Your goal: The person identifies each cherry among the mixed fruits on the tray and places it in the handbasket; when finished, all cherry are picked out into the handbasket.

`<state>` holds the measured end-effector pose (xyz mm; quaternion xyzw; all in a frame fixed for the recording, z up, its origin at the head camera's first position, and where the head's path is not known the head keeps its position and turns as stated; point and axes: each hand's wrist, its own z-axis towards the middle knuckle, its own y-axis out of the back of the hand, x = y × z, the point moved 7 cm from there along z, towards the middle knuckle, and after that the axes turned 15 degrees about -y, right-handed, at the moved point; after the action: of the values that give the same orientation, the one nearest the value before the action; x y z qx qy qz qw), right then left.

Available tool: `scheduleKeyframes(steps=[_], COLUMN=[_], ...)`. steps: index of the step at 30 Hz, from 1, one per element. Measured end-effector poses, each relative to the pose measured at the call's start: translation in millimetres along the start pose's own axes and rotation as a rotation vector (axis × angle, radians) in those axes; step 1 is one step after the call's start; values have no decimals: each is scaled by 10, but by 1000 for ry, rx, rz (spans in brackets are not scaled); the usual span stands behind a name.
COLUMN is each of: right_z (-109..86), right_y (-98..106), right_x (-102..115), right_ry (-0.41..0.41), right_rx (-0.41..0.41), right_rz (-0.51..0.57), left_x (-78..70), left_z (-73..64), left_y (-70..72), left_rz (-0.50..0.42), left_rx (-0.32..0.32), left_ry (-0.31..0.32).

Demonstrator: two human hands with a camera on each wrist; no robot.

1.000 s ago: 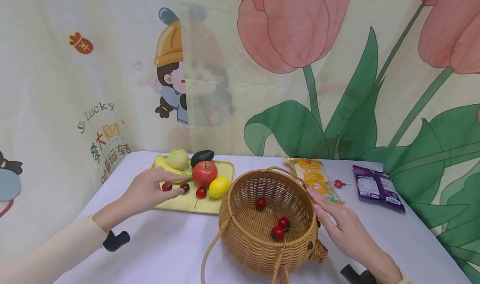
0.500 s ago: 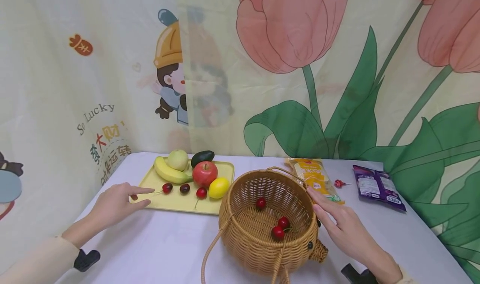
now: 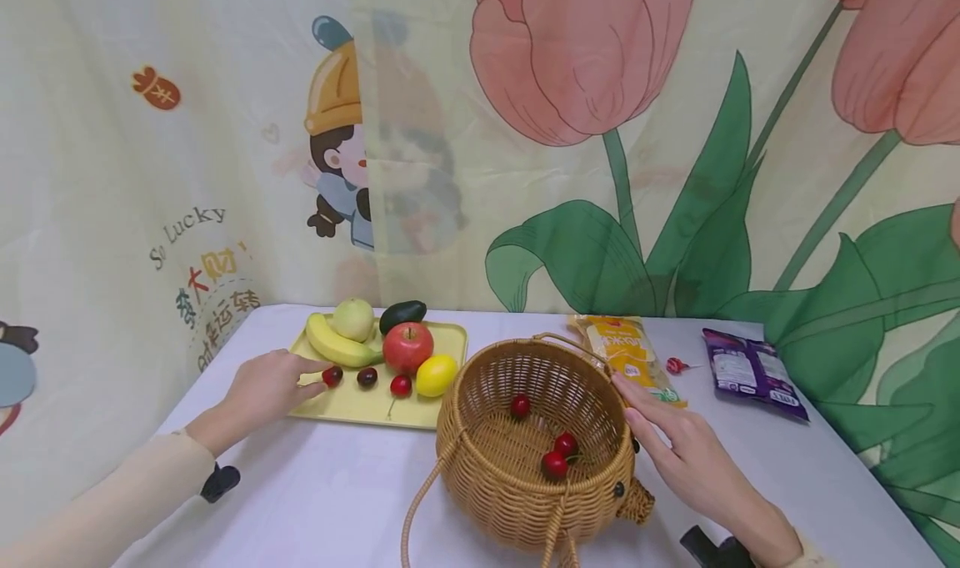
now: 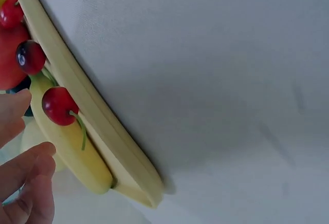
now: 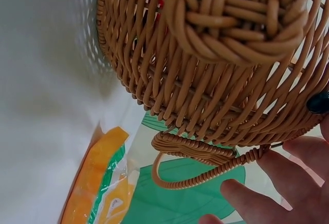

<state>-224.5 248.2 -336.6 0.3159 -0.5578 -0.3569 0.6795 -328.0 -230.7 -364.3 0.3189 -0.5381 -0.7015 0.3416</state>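
I'd pinch the leftmost cherry (image 3: 333, 375), left of centre in the frame, lightly between my left hand's (image 3: 258, 391) parted thumb and fingers, my right hand's (image 3: 688, 449) straight fingers steadying the basket (image 3: 504, 501), lower centre.

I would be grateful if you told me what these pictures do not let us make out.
- Head view: the end of the basket's handle, cut off by the bottom edge.
- Head view: part of the yellow snack bag, hidden behind the basket.
- Head view: the purple packet's fine print, too small.
- Left wrist view: most of the left hand, cut off by the left edge.
- Right wrist view: the cherries inside the basket, mostly hidden by its weave.
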Motion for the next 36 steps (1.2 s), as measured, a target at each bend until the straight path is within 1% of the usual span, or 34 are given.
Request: scheduleKeyframes(steps=[4,8,12,14,18,23,29,36], right_z=[1,-11,-19,-22,-24,-15,-10,0], right_y=[10,-2,-25,-28,-27,-36,1,15], right_x=[14,8,-12,-20,-17,-2,26,10], right_ry=[16,25,16,8,4,12,27,7], right_rx=[-18,-24,-13,-9,-6,-5,-19,-12], right_rz=[0,-4,-5,-4,-2,-8,4,15], left_x=[-41,-41,-12,-3,2,23,41,40], left_z=[75,110,109,121,151,139,145,158], left_y=[-32,-91,-156,-170,-159,-181,-177,-185], left_rz=[55,66,70,67,90,108,127,147], left_rx=[-13,-21,-13,-24,-44,-33,-73,-77], left_ry=[-47,-67,-61,-67,-65,-34,-33,-30])
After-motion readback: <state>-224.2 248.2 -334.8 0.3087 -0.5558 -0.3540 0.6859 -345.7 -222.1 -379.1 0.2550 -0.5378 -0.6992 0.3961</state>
